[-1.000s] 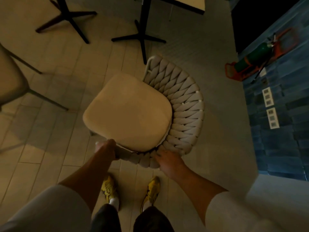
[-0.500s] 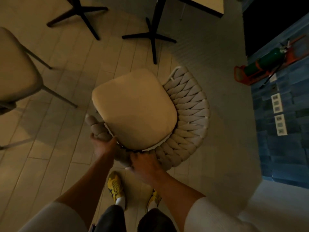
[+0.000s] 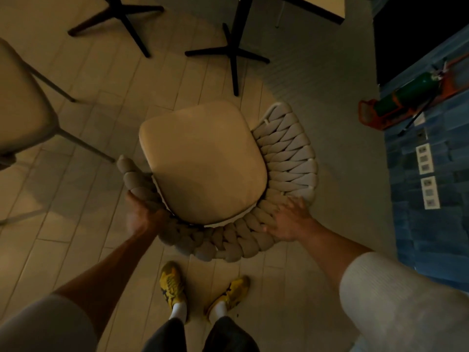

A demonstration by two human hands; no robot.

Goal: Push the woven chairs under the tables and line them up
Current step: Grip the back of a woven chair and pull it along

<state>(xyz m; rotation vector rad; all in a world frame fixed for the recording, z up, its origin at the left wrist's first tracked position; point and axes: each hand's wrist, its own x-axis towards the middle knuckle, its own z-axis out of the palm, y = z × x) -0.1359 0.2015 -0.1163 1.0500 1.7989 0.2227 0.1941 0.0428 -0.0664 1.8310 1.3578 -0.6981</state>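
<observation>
**Though held at the back, cream woven chair with braided rope backrest and tan padded seat [image 3: 203,168]: not yet tucked in**

Landmark: black cross-shaped pedestal base [image 3: 228,52], which carries the pale-topped, dark-edged counter [image 3: 324,3].

Position: the woven chair stands on the pale plank floor on the near side of the pedestal base. Its seat front faces the base and comes near the closest foot, and contact cannot be told. The whole seat lies outside the counter's edge, and the chair looks slightly off square to it.

Left hand [image 3: 139,214]: fingers curl round the braided rim at the chair's rear corner, on the side away from the base and to its left. It grips firmly.

Right hand [image 3: 286,219]: laid fairly flat on top of the braid at the other rear corner, fingers spread and near straight. It presses and clasps nothing.

Progress, as a judgement: the chair is aimed at its place but not pushed in. The push toward the base, until the seat goes under the counter, is left, and so is squaring it up.

Also outstanding: a tan-seated chair on thin metal legs [image 3: 17,97], well to the left of the base, stands out in the open. Whether it is woven cannot be told. A second black cross base [image 3: 119,16] lies left of the landmark, with its top out of view.
</observation>
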